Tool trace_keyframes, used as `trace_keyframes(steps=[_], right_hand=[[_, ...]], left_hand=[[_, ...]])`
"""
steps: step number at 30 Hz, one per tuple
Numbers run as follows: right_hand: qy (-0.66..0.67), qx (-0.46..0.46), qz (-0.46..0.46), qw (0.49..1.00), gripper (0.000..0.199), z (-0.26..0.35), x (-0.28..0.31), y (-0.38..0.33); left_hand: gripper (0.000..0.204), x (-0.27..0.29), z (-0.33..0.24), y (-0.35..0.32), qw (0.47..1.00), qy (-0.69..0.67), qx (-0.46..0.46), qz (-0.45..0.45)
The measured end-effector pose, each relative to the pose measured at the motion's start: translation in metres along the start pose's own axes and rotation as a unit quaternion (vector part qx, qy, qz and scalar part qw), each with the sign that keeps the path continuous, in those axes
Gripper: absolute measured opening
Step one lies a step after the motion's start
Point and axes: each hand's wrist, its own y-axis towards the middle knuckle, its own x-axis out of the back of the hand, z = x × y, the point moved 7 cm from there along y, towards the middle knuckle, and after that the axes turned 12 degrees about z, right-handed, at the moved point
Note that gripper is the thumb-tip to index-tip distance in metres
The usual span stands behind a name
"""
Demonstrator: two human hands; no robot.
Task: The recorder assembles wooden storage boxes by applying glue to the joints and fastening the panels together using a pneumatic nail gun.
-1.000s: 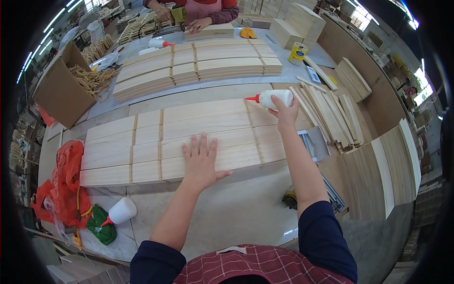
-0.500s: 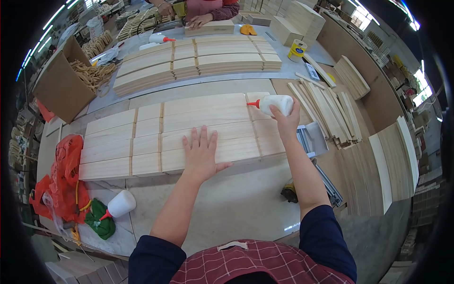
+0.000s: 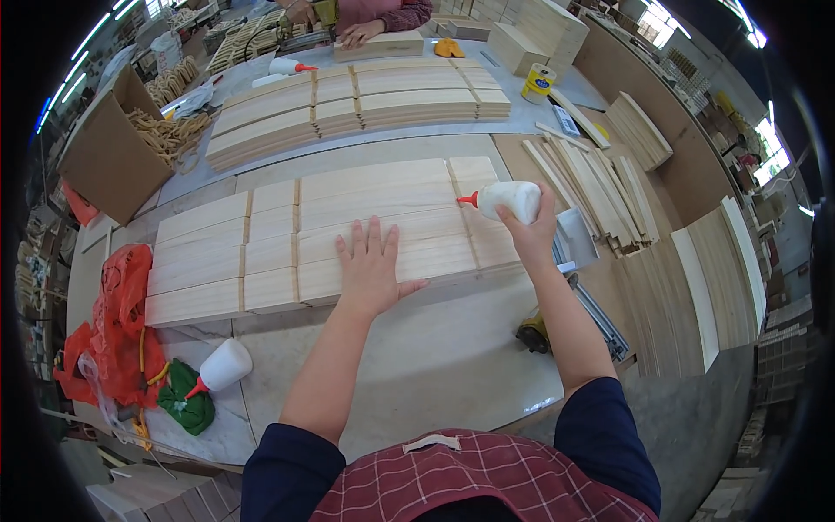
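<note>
Pale wooden boards [image 3: 365,190] lie side by side in front of me, with narrow grooves running across them. My left hand [image 3: 370,271] rests flat on the nearer boards, fingers spread and thumb out to the right. In my right hand [image 3: 532,222] is a white squeeze bottle [image 3: 511,201], tilted on its side. Its red nozzle [image 3: 468,200] points left and meets the rightmost groove [image 3: 461,198], about midway across the boards. Whether glue is coming out is too small to tell.
A second white bottle [image 3: 224,364] leans on a green bundle [image 3: 185,398] beside red plastic bags [image 3: 126,304]. Grooved board stacks [image 3: 365,96] lie beyond. Loose strips [image 3: 591,187], a nail gun [image 3: 535,333] and a yellow can [image 3: 538,83] are right. Across the table, a co-worker's hand [image 3: 361,33] rests on wood.
The bottle in my right hand has moved nearer to me along the rightmost groove. My left hand stays flat on the boards. The whole view has shifted slightly.
</note>
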Motion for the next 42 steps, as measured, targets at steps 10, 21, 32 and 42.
trace_keyframes(steps=[10,21,32,42], right_hand=[[0.059,0.002,-0.064,0.996,0.067,-0.019,-0.007,0.036],[0.252,-0.197,-0.117,0.940,0.071,-0.058,-0.023,0.045],[0.106,-0.136,0.009,0.985,0.072,-0.045,-0.015,0.054],[0.054,-0.069,-0.045,0.995,0.063,-0.038,-0.013,0.041]], left_hand=[[0.096,0.003,-0.001,-0.001,1.000,0.001,0.006,0.010],[0.097,0.000,-0.001,0.000,1.000,0.012,0.002,0.003],[0.096,0.001,-0.002,0.000,1.000,0.010,0.000,-0.008],[0.096,0.002,-0.001,-0.001,1.000,0.010,0.006,-0.002]])
